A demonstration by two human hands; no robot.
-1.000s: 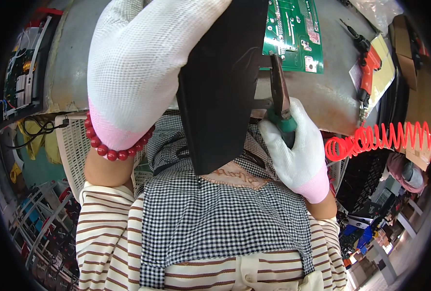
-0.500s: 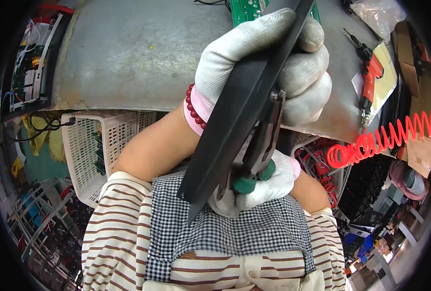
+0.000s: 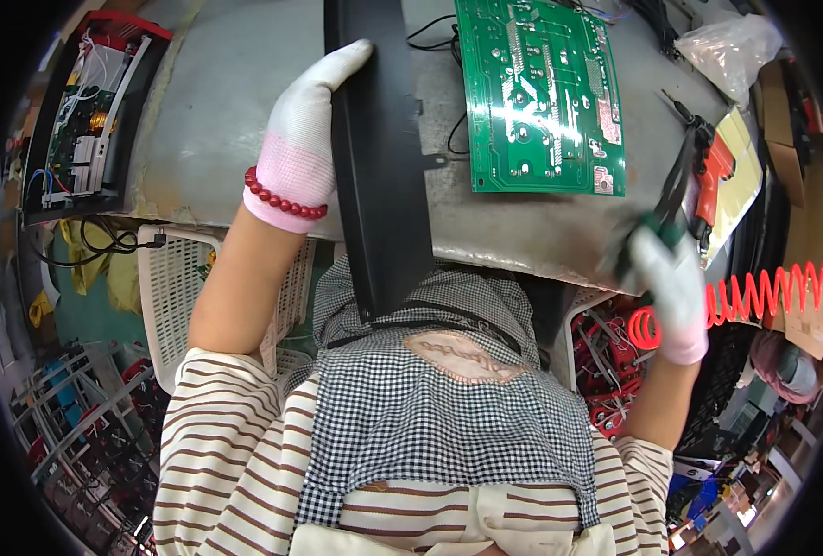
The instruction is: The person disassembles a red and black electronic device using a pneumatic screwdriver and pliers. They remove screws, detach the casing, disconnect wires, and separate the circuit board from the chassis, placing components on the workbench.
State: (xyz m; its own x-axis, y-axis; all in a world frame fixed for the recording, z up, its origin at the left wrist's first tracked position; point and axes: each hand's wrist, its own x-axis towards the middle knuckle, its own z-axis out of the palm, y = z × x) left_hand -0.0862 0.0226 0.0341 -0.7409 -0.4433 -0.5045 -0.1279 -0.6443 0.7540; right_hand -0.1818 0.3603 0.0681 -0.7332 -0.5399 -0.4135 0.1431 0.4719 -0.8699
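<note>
My left hand [image 3: 302,125], in a white and pink knit glove, grips the left edge of a long black metal panel [image 3: 380,167]. The panel is bent into a channel, with a small tab on its right side. It stretches from the workbench top toward my apron. Over at the right, my gloved right hand [image 3: 678,292] is closed around green-handled pliers [image 3: 673,185], blurred by motion, with their dark jaws pointing up beside a red power screwdriver [image 3: 712,176]. A green circuit board [image 3: 543,102] rests on the bench between my hands, solder side up.
An open black-and-red housing with electronics [image 3: 87,120] sits at the bench's left end. White plastic baskets [image 3: 175,306] stand below the front edge. A red coiled hose [image 3: 754,295] runs along the right, near a clear plastic bag [image 3: 731,54] and cardboard.
My left hand has shifted left with the panel, uncovering the circuit board. My right hand has taken the pliers away from the panel and out to the right.
</note>
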